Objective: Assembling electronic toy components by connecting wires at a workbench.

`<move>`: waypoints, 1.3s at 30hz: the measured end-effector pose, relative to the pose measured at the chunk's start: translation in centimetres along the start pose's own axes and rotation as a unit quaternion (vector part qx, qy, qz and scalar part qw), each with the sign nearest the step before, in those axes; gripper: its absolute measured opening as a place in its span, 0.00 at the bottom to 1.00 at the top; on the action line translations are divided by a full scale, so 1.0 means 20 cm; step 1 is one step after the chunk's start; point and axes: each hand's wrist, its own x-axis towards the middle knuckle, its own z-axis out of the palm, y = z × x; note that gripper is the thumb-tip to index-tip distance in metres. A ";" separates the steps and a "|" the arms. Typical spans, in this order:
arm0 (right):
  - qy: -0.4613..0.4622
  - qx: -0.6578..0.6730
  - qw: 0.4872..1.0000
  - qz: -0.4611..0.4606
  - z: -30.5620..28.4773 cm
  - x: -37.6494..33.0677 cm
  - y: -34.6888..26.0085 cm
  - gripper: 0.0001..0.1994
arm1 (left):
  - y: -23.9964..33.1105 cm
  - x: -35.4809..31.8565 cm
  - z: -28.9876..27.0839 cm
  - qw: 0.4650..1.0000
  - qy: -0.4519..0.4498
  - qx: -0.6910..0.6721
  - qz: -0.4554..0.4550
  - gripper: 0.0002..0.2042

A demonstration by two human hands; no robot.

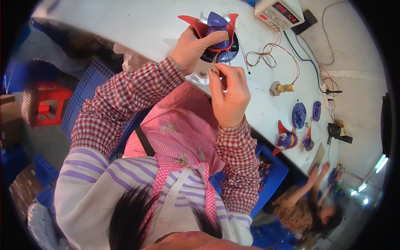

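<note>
My left hand (pixel 188 49) is closed round a purple toy figure (pixel 217 32) with red wing-like sides and silver horns, its thumb lying across the front. The toy is held at the table's near edge, over a dark round part (pixel 236 46) that it partly hides. Thin yellowish wires (pixel 214 59) hang from its underside. Just below, my right hand (pixel 231 93) pinches the ends of these wires between thumb and forefinger. Something small and pale shows at the fingertips, too small to name.
A power supply (pixel 278 13) with a red display stands at the far right, its leads (pixel 266 56) looping over the white table. A brass-coloured fitting (pixel 281 88), purple shells (pixel 298 115) and another toy (pixel 286 139) lie rightward. A blue bin (pixel 273 175) and a co-worker (pixel 300 204) are lower right.
</note>
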 end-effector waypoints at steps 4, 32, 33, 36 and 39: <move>0.009 0.221 0.962 0.158 -0.02 -0.03 -0.02 0.12 | 0.04 -0.02 -0.03 1.000 -0.012 0.021 0.000 0.23; -0.007 0.128 0.982 0.138 0.09 -0.11 0.00 0.14 | 0.37 0.42 -0.73 0.919 0.143 0.318 0.184 0.36; -0.028 0.171 0.968 0.181 0.11 -0.15 0.04 0.13 | 0.43 0.41 -0.77 0.947 0.180 0.227 0.142 0.39; -0.062 0.143 0.963 0.220 0.09 -0.18 0.00 0.08 | 0.53 0.79 -1.46 0.887 0.168 0.387 0.185 0.37; -0.023 0.117 0.981 0.152 0.09 -0.23 0.07 0.05 | 0.73 0.96 -1.41 0.900 0.164 0.380 0.135 0.26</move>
